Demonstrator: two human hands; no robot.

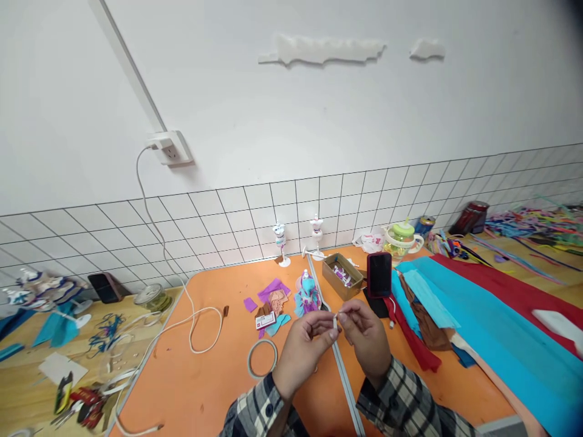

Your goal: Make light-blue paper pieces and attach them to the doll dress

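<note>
Over the middle of the orange table, my left hand (306,346) and my right hand (368,343) meet at the fingertips. Between them is a small white strip (335,321), pinched by my left fingers; my right fingertips press together at its upper end. Just beyond my hands stands a small dress form (307,294) in blue and purple paper. A cardboard box (342,277) with purple and white pieces sits behind my right hand. Scraps of purple, brown and blue paper (276,297) lie left of the dress form, with a small white card (265,320) on them.
A tape roll (262,359) lies left of my left hand. Two dress forms (281,246) (317,238) stand by the wall. A phone (379,274) stands upright right of the box. Blue paper (492,315) covers the right side. A white cable (194,321) crosses the left.
</note>
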